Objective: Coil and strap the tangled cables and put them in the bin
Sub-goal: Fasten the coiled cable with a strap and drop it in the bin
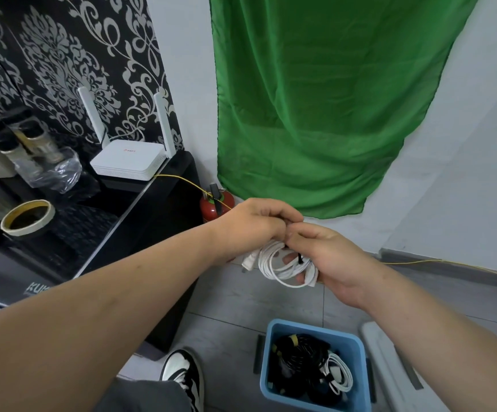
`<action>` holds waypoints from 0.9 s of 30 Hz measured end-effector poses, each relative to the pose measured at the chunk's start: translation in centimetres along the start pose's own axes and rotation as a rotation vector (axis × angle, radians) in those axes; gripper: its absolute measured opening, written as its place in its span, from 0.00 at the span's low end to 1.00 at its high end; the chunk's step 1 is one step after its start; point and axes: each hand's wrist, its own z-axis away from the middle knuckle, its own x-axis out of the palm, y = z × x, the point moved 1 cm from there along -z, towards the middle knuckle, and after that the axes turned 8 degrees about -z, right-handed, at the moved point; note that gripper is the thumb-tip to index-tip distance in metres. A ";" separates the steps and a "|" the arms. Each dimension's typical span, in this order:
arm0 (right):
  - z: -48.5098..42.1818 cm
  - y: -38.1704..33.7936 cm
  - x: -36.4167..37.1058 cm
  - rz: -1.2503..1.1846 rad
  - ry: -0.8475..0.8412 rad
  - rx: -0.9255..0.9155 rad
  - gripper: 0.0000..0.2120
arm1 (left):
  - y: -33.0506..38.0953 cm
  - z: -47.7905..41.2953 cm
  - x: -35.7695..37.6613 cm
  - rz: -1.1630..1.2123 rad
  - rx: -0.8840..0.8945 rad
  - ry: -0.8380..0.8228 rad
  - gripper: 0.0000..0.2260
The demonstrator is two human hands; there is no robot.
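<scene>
A coiled white cable (274, 263) hangs between both my hands above the floor. My left hand (253, 224) grips the top of the coil from the left. My right hand (324, 257) holds the coil's right side, where a thin black strap (300, 258) wraps around the loops. Below, on the floor, stands a blue bin (357, 352) holding black coiled cables (297, 358) with yellow ties and a small white coiled cable (339, 373).
A black cabinet (140, 209) at left carries a white router (128, 159), a roll of tape (27, 217) and jars. A red extinguisher (208, 206) stands by the wall under a green cloth (324, 99). A thin yellow wire (449, 263) runs along the floor. My shoe (181, 373) is near the bin.
</scene>
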 end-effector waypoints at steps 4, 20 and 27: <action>0.1 0.3 -0.1 0.124 -0.009 -0.006 0.07 | -0.2 0.2 -1.5 -0.451 0.187 0.076 0.04; 0.6 -0.4 -0.6 0.125 -0.008 0.096 0.10 | 1.5 0.7 -1.5 -1.091 0.388 0.269 0.07; -0.1 -0.6 -0.6 -0.011 -0.035 0.218 0.06 | 1.6 0.5 -1.1 -1.026 0.451 0.324 0.06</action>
